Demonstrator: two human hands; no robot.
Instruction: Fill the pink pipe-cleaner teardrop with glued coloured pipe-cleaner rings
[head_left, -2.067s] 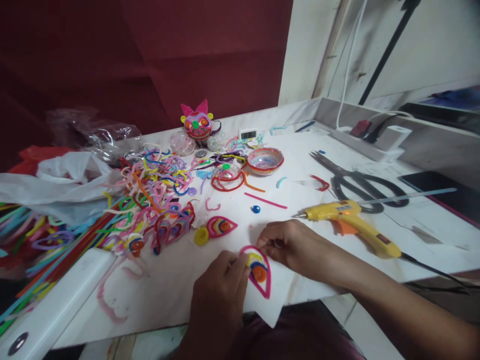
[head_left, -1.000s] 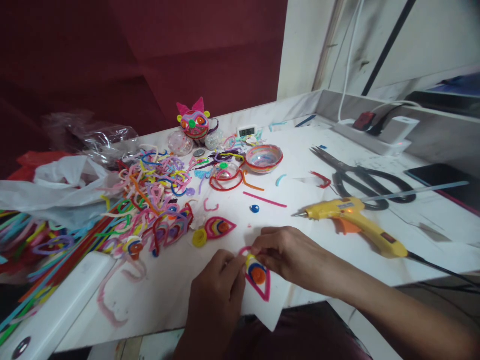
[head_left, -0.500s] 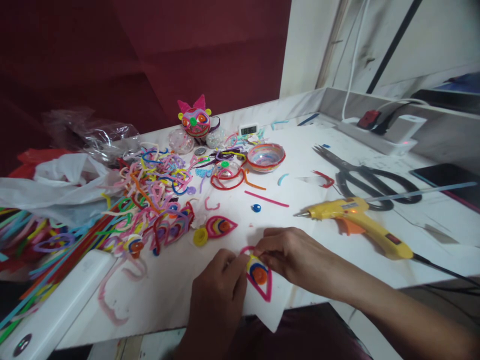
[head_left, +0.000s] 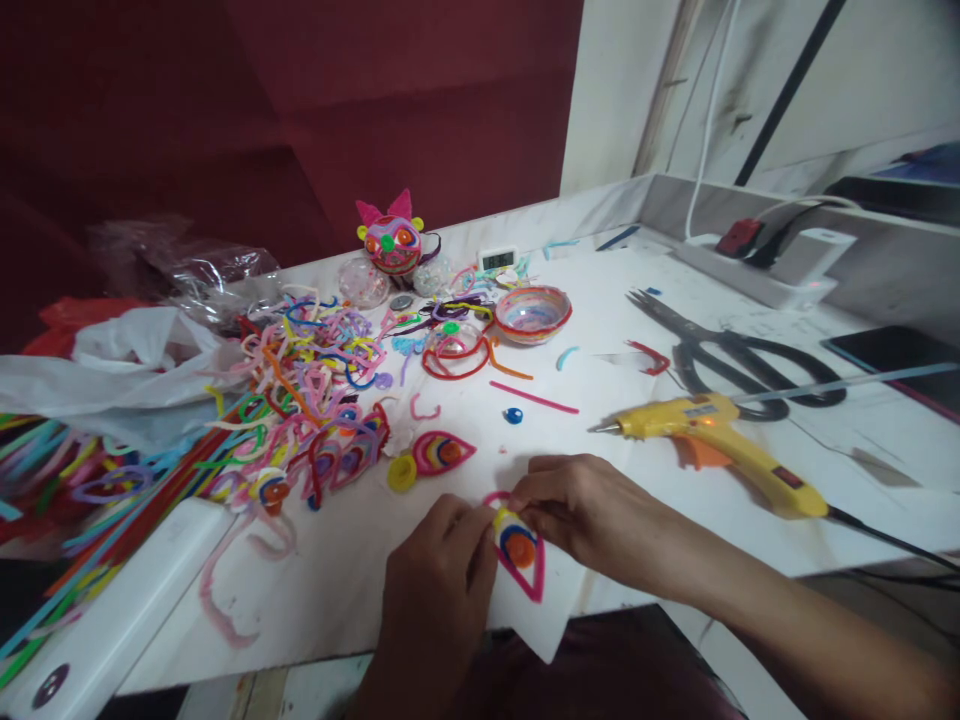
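Note:
At the table's front edge, a piece of white paper (head_left: 550, 625) carries an eye shape (head_left: 517, 548) made of pipe cleaners: pink teardrop outline, blue and yellow arcs, orange centre. My left hand (head_left: 442, 570) grips the paper from its left side, thumb on top. From the upper right my right hand (head_left: 574, 505) pinches at the eye shape's upper end, beside the yellow strip; its fingertips partly hide what they touch. Just beyond the hands lies a matching pink teardrop eye (head_left: 444, 453), with a yellow coil (head_left: 402, 472) against its left.
A yellow glue gun (head_left: 712, 445) and black scissors (head_left: 720, 350) lie right. Tangled pipe cleaners (head_left: 322, 350) fill the left, near a white plastic bag (head_left: 135, 370). Farther back are a bowl (head_left: 533, 315), an animal-faced ornament (head_left: 391, 240) and a small clock (head_left: 498, 260).
Almost nothing differs. Both hands stay on the paper and eye shape, with only a very slight shift of the fingers and view.

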